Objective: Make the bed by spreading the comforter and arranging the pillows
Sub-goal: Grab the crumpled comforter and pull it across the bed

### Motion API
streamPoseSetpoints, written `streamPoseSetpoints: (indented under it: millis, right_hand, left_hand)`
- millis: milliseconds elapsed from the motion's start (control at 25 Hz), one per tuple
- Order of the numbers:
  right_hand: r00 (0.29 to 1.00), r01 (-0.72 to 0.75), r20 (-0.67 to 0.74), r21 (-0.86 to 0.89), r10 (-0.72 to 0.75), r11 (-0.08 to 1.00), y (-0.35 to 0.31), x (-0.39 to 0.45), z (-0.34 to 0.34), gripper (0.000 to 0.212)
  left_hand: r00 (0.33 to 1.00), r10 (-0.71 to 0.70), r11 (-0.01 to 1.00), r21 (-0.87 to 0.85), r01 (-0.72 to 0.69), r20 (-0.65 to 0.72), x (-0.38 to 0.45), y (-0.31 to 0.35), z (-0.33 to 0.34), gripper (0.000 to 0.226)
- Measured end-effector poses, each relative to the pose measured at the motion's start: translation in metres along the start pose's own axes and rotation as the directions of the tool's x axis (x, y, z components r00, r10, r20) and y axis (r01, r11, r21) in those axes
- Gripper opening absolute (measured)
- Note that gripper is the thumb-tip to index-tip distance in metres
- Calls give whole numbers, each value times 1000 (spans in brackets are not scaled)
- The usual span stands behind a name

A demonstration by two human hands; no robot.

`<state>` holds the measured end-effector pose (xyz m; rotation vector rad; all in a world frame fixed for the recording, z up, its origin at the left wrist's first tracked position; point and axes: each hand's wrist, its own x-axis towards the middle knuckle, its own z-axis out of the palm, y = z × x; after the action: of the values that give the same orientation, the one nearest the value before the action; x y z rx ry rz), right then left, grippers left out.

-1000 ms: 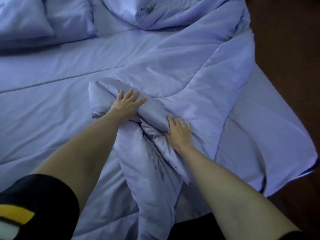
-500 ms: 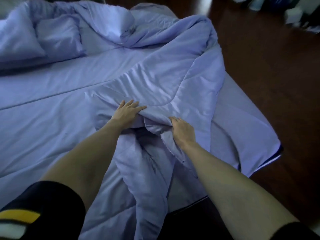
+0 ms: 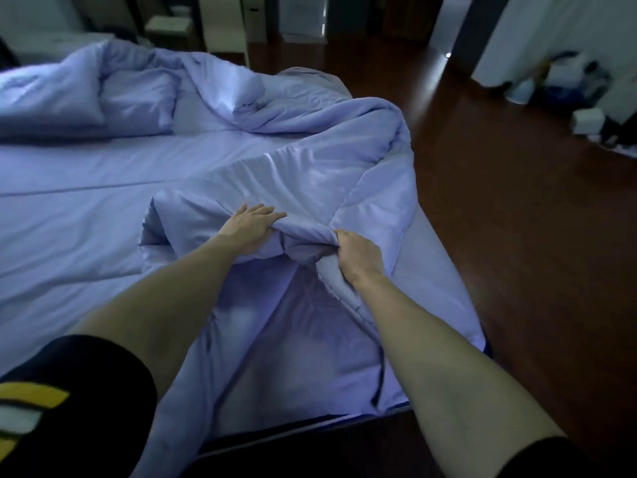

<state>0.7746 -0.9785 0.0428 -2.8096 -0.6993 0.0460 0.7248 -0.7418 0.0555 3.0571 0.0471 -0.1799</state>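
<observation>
My fingers on the left hand (image 3: pixel 253 226) lie fairly straight over the top of a bunched fold, thumb tucked under it so the cloth is pinched between, while my right hand (image 3: pixel 360 255) is closed into a fist around a gathered edge just beside it. Both have hold of the same thing, the pale lavender quilted comforter (image 3: pixel 310 174), which lies heaped along the right side of the bed and trails from my hands up toward the far end, where it is rumpled against the two matching lavender pillows (image 3: pixel 138 94) at the head. The lavender fitted sheet (image 3: pixel 69 219) to the left is bare, so the spreading is hardly begun by my reckoning. I judge this cover to be soft and limp with some bulk to it — it folds wherever it likes and holds no shape, and the sheen on the fabric suggests it may slip through a loose grasp. It looks light enough to lift but wide enough to drag. A handful of the middle will only carry a lump along; I think the better hold is on the stitched hem or the corners, hands well apart, so the whole width follows — which corner is nearest I cannot tell from the tangle.
</observation>
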Motion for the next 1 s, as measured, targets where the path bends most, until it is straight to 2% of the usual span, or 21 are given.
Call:
streamPoseSetpoints:
  millis: [160,480,640,800,920,1000]
  right_hand:
    - [990,113,89,-17,-111,993,48,3,-13,38]
    - [964,230,138,-14,-226,973,91,14,-17,48]
    - [904,394,161,43,-396,918,113,16,-18,55]
    - [790,587,131,119,-599,801,154,9,-22,59]
    - [729,644,181,147,-661,751,199,-14,-38,59]
    - [717,654,181,159,-673,740,226,-21,-48,58]
  left_hand:
    - [997,-75,997,-28,75,1,1,44,4,49]
    - [984,-169,980,-94,174,57,13,79,2,50]
    - [962,-271,951,-149,273,31,5,99,0,49]
    - [930,-365,913,-209,349,-41,-8,157,8,47]
    - [904,-424,884,-243,401,-53,-14,207,20,46]
    - [899,-435,875,-264,407,-54,-13,237,24,46]
